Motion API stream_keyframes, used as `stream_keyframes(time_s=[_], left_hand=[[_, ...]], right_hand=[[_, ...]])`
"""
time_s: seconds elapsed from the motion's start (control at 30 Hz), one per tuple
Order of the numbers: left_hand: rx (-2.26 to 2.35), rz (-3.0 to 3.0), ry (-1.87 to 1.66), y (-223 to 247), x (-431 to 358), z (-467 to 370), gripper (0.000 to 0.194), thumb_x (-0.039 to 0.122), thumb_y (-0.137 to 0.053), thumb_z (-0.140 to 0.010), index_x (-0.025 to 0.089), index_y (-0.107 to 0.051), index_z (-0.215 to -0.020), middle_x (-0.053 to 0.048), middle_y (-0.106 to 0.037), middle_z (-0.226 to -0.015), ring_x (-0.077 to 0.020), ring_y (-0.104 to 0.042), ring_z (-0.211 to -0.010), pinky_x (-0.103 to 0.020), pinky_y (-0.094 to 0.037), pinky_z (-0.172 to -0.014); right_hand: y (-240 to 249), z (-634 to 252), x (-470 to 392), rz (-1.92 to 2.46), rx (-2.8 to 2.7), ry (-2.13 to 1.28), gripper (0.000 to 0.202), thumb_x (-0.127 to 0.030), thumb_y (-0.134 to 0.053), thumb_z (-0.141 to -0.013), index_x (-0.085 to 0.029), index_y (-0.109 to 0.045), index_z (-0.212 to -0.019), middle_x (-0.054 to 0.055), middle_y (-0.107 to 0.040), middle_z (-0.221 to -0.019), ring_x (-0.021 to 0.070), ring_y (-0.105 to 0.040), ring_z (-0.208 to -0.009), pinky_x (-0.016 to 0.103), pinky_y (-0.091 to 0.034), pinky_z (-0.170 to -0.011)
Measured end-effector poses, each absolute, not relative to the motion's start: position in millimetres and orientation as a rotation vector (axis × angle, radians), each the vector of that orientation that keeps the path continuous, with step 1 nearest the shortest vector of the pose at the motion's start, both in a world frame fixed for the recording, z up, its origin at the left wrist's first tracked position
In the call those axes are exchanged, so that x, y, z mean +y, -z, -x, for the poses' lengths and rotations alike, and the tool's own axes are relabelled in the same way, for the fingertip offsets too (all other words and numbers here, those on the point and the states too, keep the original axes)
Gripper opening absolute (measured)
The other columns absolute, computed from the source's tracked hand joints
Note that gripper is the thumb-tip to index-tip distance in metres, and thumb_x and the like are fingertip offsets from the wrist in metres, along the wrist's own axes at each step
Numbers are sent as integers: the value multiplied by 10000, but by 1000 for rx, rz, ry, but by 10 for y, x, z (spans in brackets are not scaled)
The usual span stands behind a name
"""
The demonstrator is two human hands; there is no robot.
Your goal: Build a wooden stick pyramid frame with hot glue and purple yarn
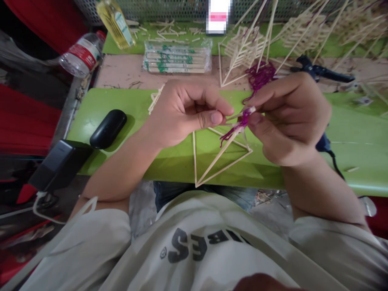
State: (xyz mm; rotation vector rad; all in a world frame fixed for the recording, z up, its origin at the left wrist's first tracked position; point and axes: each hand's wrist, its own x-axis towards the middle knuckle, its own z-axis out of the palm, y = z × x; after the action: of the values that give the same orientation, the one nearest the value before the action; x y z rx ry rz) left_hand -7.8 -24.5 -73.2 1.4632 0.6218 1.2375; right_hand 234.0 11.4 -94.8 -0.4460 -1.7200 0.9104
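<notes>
A pyramid-like frame of thin wooden sticks (213, 161) stands on the green board in front of me, its sticks meeting at a peak bound with purple yarn (245, 117). Short yarn ends hang off the binding. My right hand (287, 117) is closed, thumb and forefinger pinching the frame at its bound peak. From the left, my left hand (194, 113) is closed in a pinch on a thin stick that runs to the same peak. Behind the right hand lies a loose heap of purple yarn (261, 77); part of it is hidden by that hand.
A black case (108, 129) and a black power adapter (59, 165) sit at the left. Farther back are a packet of sticks (177, 57), a plastic bottle (82, 54), a yellow liquid bottle (115, 24), more stick frames (245, 46) and a dark glue-gun-like tool (323, 70).
</notes>
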Motion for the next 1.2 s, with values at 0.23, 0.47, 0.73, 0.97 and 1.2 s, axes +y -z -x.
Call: stream_keyframes(time_s=[0.23, 0.47, 0.73, 0.97, 1.2], left_hand=[[632, -1490, -1289, 712, -241, 68, 249, 491, -864, -1022, 248, -883, -969, 26, -790, -878, -96, -757, -796, -259, -667, -794], [694, -1461, -1282, 712, -250, 79, 200, 462, -907, -992, 264, -883, -975, 24, -768, -874, -99, -729, -787, -254, -630, -754], [761, -1570, -1295, 738, -294, 15, 176, 405, -919, -980, 238, -868, -960, 24, -747, -874, -83, -670, -727, -231, -507, -636], [826, -1588, -1293, 808, -284, -24, 304, 540, -956, -921, 260, -841, -950, 10, -759, -862, -139, -734, -821, -266, -563, -700], [863, -1745, -1350, 872, -171, -18, 424, 671, -887, -946, 250, -838, -924, -7, -726, -789, -119, -627, -676, -279, -473, -593]], right_hand=[[956, -2271, 153, 439, -1668, -748, 290, -416, -875, -972, -327, -837, -1246, 7, -719, -840, 181, -666, -672, 330, -548, -555], [946, -2197, 213, 367, -1583, -660, 392, -458, -938, -911, -369, -791, -1264, 39, -726, -1064, 160, -633, -659, 344, -527, -523], [927, -2228, 161, 417, -1688, -617, 421, -644, -993, -837, -333, -875, -1095, 35, -821, -898, 202, -680, -712, 374, -578, -607], [877, -2219, 134, 429, -1751, -684, 220, -520, -959, -922, -332, -893, -1017, -9, -822, -837, 173, -683, -679, 361, -525, -594], [909, -2232, 273, 417, -1892, -397, 62, -348, -856, -959, -326, -800, -973, -23, -773, -793, 180, -647, -669, 368, -507, -609]])
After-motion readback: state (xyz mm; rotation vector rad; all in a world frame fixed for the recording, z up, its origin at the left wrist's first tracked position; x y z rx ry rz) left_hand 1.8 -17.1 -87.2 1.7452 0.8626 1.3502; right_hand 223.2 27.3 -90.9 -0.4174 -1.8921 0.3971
